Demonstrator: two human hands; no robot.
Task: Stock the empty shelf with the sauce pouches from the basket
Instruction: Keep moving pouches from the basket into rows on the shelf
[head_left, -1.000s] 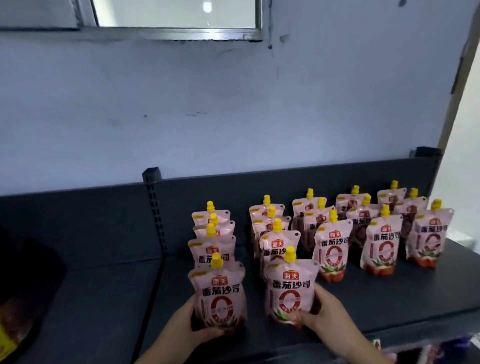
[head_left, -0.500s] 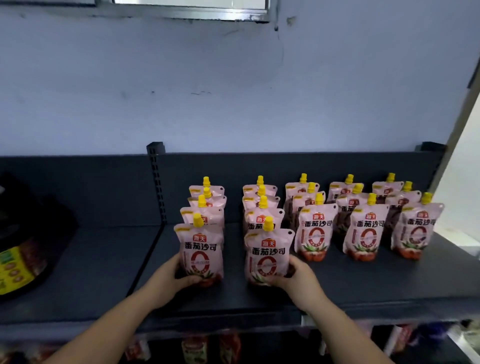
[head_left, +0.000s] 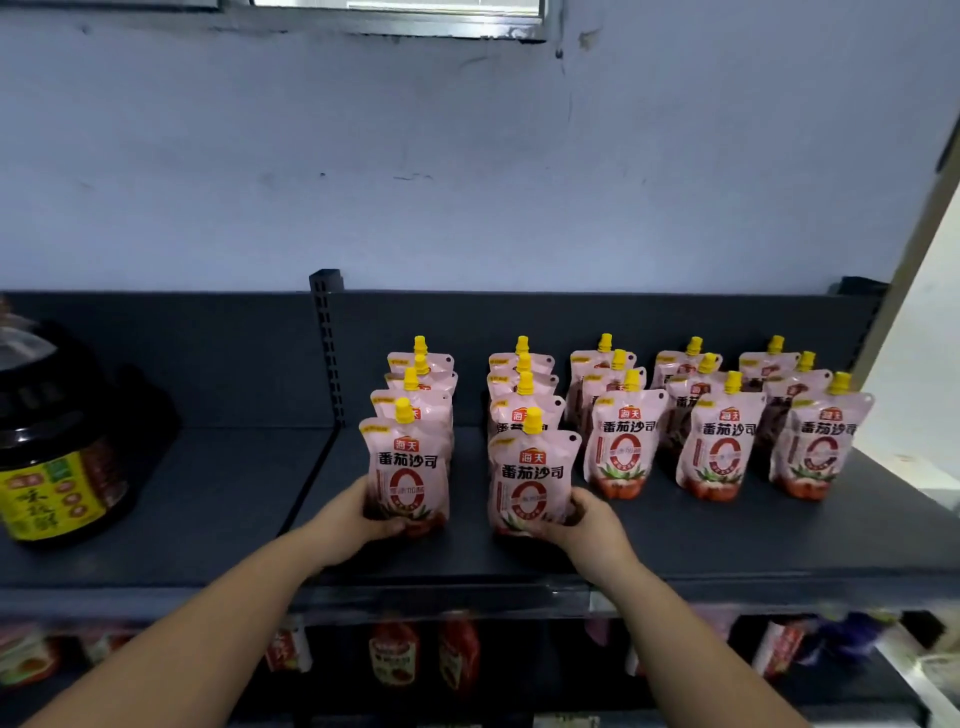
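Note:
Pink sauce pouches with yellow caps stand upright in several rows on the dark grey shelf (head_left: 727, 540). My left hand (head_left: 358, 519) grips the base of the front pouch of the leftmost row (head_left: 408, 467). My right hand (head_left: 587, 525) holds the lower right side of the front pouch of the second row (head_left: 530, 478). Both pouches rest on the shelf, upright, in front of their rows. Three further rows (head_left: 724, 441) stand to the right. The basket is out of view.
A large dark jar with a yellow label (head_left: 49, 447) stands on the shelf's left section. A slotted upright post (head_left: 327, 343) divides the back panel. Red bottles and packets (head_left: 395, 654) fill the lower shelf. A pale wall rises behind.
The camera has pulled back and tilted down, showing more of my forearms and the lower shelf. Both hands stay on the same two front pouches, which sit slightly farther back on the shelf.

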